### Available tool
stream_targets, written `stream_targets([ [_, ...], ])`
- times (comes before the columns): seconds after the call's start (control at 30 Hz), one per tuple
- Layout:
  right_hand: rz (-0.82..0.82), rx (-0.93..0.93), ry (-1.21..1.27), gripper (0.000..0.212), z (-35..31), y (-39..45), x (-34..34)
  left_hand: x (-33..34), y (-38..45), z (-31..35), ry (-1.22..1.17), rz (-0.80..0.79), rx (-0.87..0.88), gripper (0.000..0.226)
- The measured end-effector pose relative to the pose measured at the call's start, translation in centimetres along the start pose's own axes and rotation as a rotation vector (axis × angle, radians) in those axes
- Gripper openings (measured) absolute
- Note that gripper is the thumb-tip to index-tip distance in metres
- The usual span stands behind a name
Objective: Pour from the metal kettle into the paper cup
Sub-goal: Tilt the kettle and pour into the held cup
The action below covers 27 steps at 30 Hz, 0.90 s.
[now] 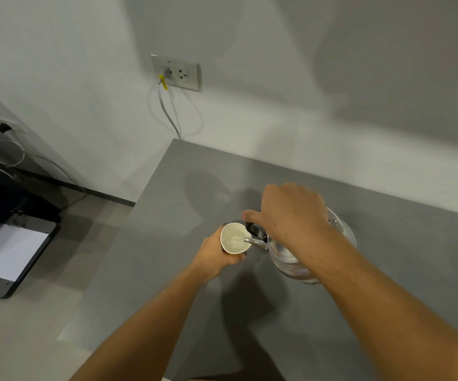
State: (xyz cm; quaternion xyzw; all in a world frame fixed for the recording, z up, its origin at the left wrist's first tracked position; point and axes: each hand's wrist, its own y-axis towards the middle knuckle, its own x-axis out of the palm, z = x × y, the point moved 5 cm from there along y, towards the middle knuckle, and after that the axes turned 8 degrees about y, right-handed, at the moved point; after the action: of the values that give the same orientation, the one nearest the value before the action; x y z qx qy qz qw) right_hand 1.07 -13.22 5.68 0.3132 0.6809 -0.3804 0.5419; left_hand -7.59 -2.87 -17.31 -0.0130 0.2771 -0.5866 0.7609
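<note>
A white paper cup [233,239] is held above the grey table [184,270], with my left hand [217,253] wrapped around its side from below. The metal kettle [293,257] is tilted to the left, its spout tip [250,240] over the cup's rim. Clear liquid lies in the cup under the spout. My right hand [291,215] grips the kettle's black handle [254,229] from above, and my right forearm hides much of the kettle's body and lid.
The table's left edge runs from the wall down toward me, with floor to its left. A wall socket [177,72] with a plugged-in grey cable [167,111] is on the wall behind. A dark printer [10,251] with white paper sits on the floor at left.
</note>
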Motion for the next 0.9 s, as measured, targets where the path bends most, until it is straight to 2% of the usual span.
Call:
stream_targets([
  [0.53,0.011,0.004,0.001,0.049,0.1,0.0,0.1,-0.1,0.0,0.0,0.017,0.003,0.021,0.068],
  [0.73,0.002,0.036,0.053,0.055,1.6,-0.2,0.1,0.0,0.1,0.0,0.03,0.009,0.011,0.073],
  [0.9,-0.05,0.081,0.205,0.061,5.0,-0.6,0.9,-0.1,0.0,0.0,0.032,0.021,-0.002,0.067],
])
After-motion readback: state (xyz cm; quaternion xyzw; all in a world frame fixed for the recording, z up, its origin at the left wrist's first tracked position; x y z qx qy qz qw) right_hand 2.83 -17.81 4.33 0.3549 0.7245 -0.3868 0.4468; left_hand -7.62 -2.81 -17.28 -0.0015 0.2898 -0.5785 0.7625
